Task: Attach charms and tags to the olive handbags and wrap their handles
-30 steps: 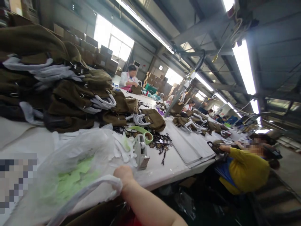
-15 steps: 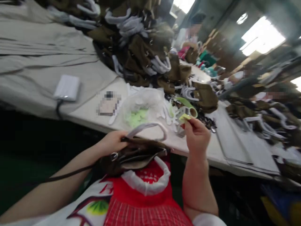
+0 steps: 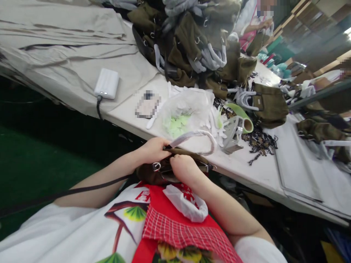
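Note:
A dark olive handbag [image 3: 148,174], its two handles wrapped in white, is held against my front at the table edge, its mouth facing up. My left hand [image 3: 156,149] grips the bag's upper rim near the base of the far wrapped handle [image 3: 192,136]. Inside the bag's mouth, my right hand [image 3: 184,167] is closed, knuckles up and close to the left fingers; what its fingertips hold is hidden. The near wrapped handle [image 3: 201,215] hangs over a red apron [image 3: 175,223]. A dark strap [image 3: 90,190] trails off to the left.
Beyond the bag lie a clear plastic bag [image 3: 189,104] with light green pieces, a metal tape dispenser [image 3: 233,135], a green roll [image 3: 248,125] and dark chains [image 3: 259,142]. A phone [image 3: 148,106] and a white power bank [image 3: 106,84] lie left. Olive bags [image 3: 189,40] are piled behind.
My right hand has come from beside the tape dispenser, where it pinched a small yellow-green piece, down into the handbag's mouth. My left hand keeps its grip. The view has tilted down.

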A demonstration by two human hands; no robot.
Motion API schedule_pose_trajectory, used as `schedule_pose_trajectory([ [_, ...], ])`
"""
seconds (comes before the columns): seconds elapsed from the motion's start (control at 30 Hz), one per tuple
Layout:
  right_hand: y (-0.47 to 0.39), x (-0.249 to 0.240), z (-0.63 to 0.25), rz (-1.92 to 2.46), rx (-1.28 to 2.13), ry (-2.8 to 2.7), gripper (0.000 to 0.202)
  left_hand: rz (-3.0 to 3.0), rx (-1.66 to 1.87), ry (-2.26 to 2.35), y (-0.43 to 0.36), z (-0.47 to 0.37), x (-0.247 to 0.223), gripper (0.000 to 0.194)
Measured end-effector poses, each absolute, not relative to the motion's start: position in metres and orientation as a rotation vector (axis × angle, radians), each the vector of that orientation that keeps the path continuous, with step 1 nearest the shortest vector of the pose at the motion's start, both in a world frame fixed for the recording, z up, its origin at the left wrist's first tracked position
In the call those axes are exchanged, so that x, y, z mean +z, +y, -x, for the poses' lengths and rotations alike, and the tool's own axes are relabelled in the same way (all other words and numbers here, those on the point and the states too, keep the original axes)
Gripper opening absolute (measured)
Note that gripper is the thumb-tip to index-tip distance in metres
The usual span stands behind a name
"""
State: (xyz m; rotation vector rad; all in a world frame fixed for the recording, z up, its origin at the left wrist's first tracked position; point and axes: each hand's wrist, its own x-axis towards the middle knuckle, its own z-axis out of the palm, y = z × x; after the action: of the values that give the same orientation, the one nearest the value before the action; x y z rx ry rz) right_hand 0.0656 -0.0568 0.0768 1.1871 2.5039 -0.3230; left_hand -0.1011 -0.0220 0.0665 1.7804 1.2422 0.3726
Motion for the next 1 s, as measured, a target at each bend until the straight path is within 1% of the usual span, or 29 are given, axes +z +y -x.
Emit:
schedule_pose_trajectory([
  [0.1,-0.056,0.069,-0.065,-1.253,-0.391,2.475,0.026,-1.778,0.365,1.244,-0.021,0.100,0.065,0.023],
  [0.27,-0.053,0.051,-0.062,-1.284,-0.622,2.524,0.028,-1.787,0.360,1.196,-0.019,0.097,0.064,0.020],
  [0.37,-0.059,0.052,-0.065,-1.382,-0.651,2.533,0.028,-1.780,0.349,1.200,-0.016,0.098,0.064,0.021],
  [0.47,-0.071,0.063,-0.081,-1.591,-0.734,2.528,0.024,-1.718,0.361,1.176,-0.015,0.100,0.063,0.024],
  [0.57,-0.080,0.070,-0.100,-1.910,-0.852,2.389,0.019,-1.673,0.377,1.110,-0.018,0.100,0.061,0.025],
  [0.7,-0.079,0.059,-0.110,-2.114,-0.890,2.185,0.015,-1.638,0.367,1.100,-0.023,0.094,0.058,0.028],
  [0.77,-0.074,0.047,-0.109,-2.147,-1.029,2.128,0.013,-1.622,0.374,1.101,-0.025,0.092,0.058,0.029],
  [0.83,-0.069,0.034,-0.105,-2.196,-1.298,2.016,0.010,-1.602,0.384,1.102,-0.026,0.090,0.058,0.030],
  [0.9,-0.064,0.022,-0.102,-2.253,-1.558,1.879,0.012,-1.586,0.391,1.117,-0.027,0.090,0.059,0.031],
  [0.93,-0.063,0.018,-0.102,-2.283,-1.629,1.833,0.015,-1.582,0.398,1.125,-0.027,0.090,0.060,0.030],
  [1.0,-0.063,0.015,-0.100,-2.336,-1.621,1.838,0.016,-1.568,0.414,1.130,-0.027,0.091,0.061,0.029],
])
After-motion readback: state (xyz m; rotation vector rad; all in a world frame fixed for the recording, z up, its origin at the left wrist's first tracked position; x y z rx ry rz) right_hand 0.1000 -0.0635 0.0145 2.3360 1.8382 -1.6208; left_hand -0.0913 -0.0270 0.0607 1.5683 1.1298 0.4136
